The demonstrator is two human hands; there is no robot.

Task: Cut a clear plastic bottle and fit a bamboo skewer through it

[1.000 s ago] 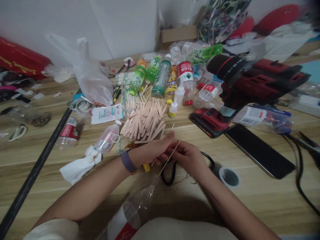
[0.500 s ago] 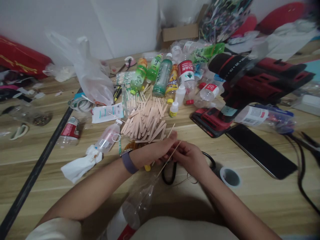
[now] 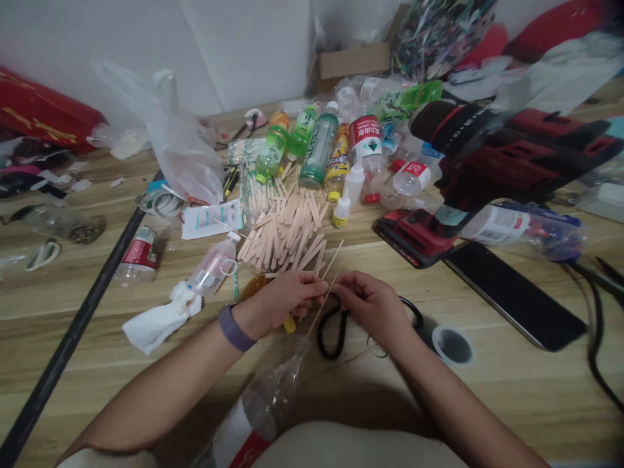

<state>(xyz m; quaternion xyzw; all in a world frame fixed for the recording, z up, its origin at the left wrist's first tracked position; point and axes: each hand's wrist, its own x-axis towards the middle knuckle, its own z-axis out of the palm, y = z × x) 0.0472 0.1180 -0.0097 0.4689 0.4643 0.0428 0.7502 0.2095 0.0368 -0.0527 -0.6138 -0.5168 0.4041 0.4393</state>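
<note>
My left hand (image 3: 292, 296) is closed in a pinch, its fingertips close to a thin wooden stick (image 3: 324, 305). What it pinches is too small to name. From the right, my right hand (image 3: 368, 302) is also pinched beside the stick, and what lies between its fingertips is hidden. The stick slants up out of the mouth of a clear plastic bottle (image 3: 273, 390), which lies tilted at my lap. Under my right hand is a black loop handle (image 3: 332, 351). Beyond my hands spreads a pile of flat wooden sticks (image 3: 285, 231).
A red and black drill (image 3: 468, 175) stands at the right, near a black phone (image 3: 514, 292) and a tape roll (image 3: 453, 344). Several bottles (image 3: 319, 146) lie behind the sticks. A long black bar (image 3: 92, 299) crosses the left side.
My left hand has turned and drawn back to the left, now with its pinched fingertips in view. My right hand's fingertips have shifted slightly left. The stick still stands in the bottle mouth.
</note>
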